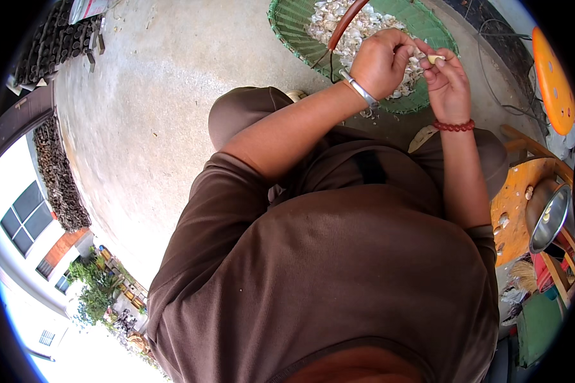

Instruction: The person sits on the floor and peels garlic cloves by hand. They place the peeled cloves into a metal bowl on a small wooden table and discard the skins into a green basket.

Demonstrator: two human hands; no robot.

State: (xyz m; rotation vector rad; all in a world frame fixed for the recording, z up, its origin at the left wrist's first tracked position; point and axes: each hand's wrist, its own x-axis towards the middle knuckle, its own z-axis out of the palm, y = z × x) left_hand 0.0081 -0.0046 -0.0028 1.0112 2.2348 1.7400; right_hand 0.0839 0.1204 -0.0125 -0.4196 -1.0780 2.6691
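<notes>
A pale garlic clove [435,59] is pinched between the thumb and fingers of my right hand [448,79], which has a red bead bracelet at the wrist. My left hand [383,60], with a silver bangle, is closed close beside it, its fingertips near the right fingers; whether it grips a bit of skin cannot be told. Both hands are above a round green woven basket [292,36] with a brown handle [347,24]. Inside lies a heap of papery garlic skins and pieces [323,21].
On my right, a metal bowl [550,220] holding a few pale cloves stands on a wooden stool [517,191]. An orange stool top [551,81] and a thin cable [481,72] are farther off. Stacked dark tiles [52,45] stand at the upper left.
</notes>
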